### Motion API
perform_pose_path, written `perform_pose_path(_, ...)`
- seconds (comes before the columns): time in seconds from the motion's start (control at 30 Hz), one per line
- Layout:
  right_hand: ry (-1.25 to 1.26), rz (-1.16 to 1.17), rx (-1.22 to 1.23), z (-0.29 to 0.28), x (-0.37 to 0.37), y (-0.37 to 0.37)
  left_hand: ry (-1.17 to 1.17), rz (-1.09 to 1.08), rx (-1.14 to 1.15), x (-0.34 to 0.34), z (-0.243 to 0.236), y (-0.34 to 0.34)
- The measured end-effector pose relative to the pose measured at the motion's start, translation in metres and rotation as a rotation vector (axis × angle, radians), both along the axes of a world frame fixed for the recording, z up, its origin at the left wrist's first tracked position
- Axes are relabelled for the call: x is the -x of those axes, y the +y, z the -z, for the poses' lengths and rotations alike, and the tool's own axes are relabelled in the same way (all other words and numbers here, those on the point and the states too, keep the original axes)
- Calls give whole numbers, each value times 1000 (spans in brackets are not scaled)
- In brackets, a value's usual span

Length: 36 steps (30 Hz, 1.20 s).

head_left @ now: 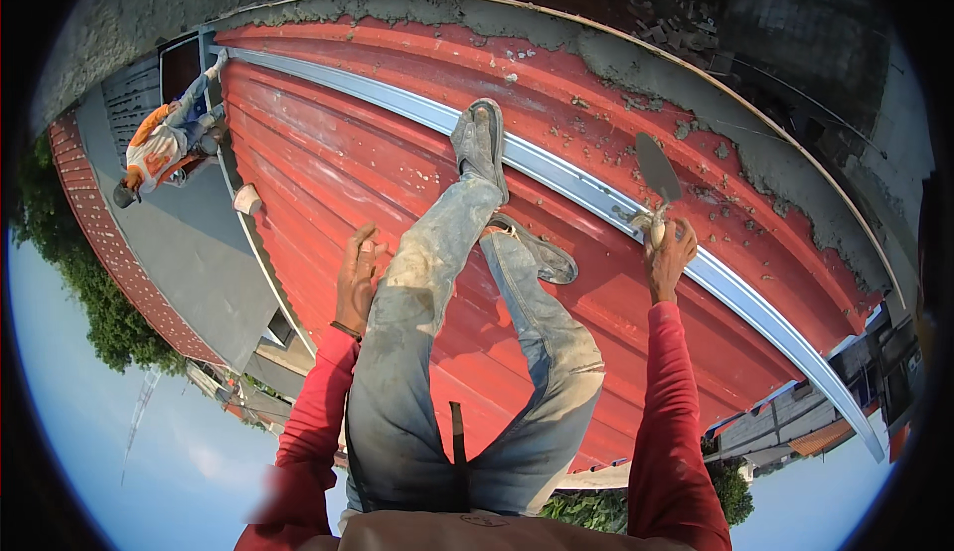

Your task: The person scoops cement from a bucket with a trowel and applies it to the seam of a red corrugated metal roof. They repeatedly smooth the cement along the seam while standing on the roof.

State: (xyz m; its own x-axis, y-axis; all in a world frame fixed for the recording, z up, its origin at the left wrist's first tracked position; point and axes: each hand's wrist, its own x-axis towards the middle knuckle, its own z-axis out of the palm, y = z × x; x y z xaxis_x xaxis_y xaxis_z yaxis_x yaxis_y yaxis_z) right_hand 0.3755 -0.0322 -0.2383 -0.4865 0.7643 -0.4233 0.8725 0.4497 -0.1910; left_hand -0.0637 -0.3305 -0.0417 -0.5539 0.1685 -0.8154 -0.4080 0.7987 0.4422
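Observation:
My right hand (pixel 670 261) is closed around the handle of a trowel (pixel 657 168). The pointed grey blade reaches away from me over the red corrugated roof (pixel 397 183), and mortar clings near the handle. Just beneath that hand runs a long silver metal strip (pixel 566 175), lying across the sheets. My left hand (pixel 358 278) hovers beside my left knee, fingers loosely bent and apart, with nothing seen in it. My legs, in dusty jeans, stretch out over the roof; one shoe (pixel 481 149) overlaps the strip.
Wet grey mortar (pixel 656 74) lines the roof's far edge, with splatters on the sheets nearby. A pale bucket (pixel 247 199) stands by the left edge. Beyond it, a co-worker (pixel 164 149) in an orange and white top sits beside a grey slab (pixel 199 263). Trees lie farther left.

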Motion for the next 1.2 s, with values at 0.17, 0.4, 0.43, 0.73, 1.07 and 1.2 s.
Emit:
perform_pose_path(0.17,-74,-28,96,20,13,10,-43,192,58,33,69,-51)
perform_pose_path(0.4,-153,-37,118,27,13,13,-110,-158,154,65,125,-102)
perform_pose_path(0.43,-167,-39,128,28,12,16,-115,-159,200,66,134,-114)
perform_pose_path(0.73,-201,-44,151,23,16,27,48,-204,395,-35,249,-237)
perform_pose_path(1.07,-239,-195,108,61,67,14,-239,-563,619,-232,441,-196)
perform_pose_path(1.2,-216,-256,128,102,130,19,-52,-761,669,-229,437,-164)
